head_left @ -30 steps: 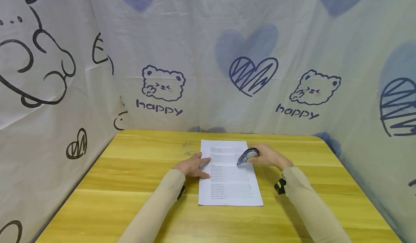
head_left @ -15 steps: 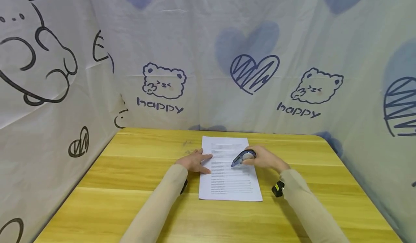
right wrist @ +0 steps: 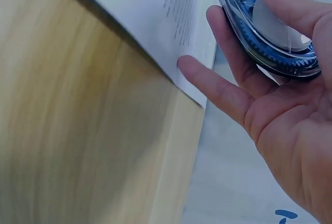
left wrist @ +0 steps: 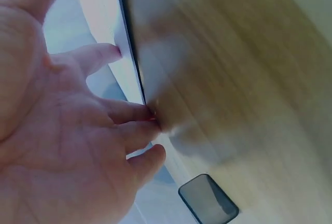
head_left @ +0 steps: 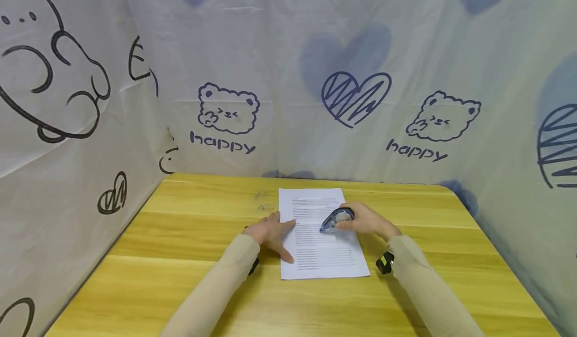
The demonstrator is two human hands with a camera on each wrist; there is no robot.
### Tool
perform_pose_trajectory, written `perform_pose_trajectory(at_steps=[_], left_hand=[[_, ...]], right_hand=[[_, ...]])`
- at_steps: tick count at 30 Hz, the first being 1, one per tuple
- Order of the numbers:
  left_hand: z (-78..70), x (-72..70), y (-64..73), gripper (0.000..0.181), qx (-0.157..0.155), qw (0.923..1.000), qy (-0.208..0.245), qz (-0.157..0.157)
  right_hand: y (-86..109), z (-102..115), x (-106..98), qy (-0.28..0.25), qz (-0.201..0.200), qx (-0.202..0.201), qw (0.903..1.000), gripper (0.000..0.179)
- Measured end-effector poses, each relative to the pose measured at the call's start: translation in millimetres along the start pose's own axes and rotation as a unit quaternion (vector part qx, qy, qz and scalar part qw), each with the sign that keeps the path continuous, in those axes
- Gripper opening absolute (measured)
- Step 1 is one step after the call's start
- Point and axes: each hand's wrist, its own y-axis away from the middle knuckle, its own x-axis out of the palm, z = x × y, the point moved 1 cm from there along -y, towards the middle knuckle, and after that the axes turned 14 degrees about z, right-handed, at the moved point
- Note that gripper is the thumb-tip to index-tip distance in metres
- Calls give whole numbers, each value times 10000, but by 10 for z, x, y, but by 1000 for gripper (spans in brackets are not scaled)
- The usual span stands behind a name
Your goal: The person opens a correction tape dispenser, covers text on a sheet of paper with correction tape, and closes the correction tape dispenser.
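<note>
A printed sheet of paper (head_left: 315, 262) lies on the wooden table in the head view, lines of small text across it. My left hand (head_left: 272, 234) rests on its left edge with fingers spread. In the left wrist view, the fingertips of this left hand (left wrist: 78, 115) reach the paper's edge. My right hand (head_left: 367, 221) pinches a blue, see-through correction tape dispenser (head_left: 335, 219), its tip pointing down-left at the middle of the page. The right wrist view shows the dispenser's (right wrist: 280, 32) toothed wheel between thumb and fingers, while another fingertip touches the paper (right wrist: 150, 22).
The yellow wood-grain table (head_left: 180, 282) extends to both sides of the sheet. Behind it hangs a pale curtain (head_left: 279, 126) with drawn bears and hearts. A dark rounded flat piece (left wrist: 207, 199) shows at the bottom of the left wrist view.
My right hand has moved the dispenser's tip a little left across the page, then nearly stopped. My left hand has spread thumb and fingers wider, and the paper's lower end has shifted slightly right.
</note>
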Motion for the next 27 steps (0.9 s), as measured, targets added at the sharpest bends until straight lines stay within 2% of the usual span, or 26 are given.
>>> perform_pose_trajectory(at_steps=[9,16,22,27], left_hand=[[39,-67,-88,103,329,9991,228,-155],[78,-108,-132,98,328,9982,486,-122],[93,-143,-170,96,224,9990,388,-88],[102,-112,-178,91,302,9994,165,-56]], right_hand=[[-1,26,30,-129,-80,12,9999,28],[-15,36,42,-127,-213,36,9997,29],[-52,88,76,-168,-133,-95,9997,30],[-72,156,155,-57,-44,-308,9995,25]])
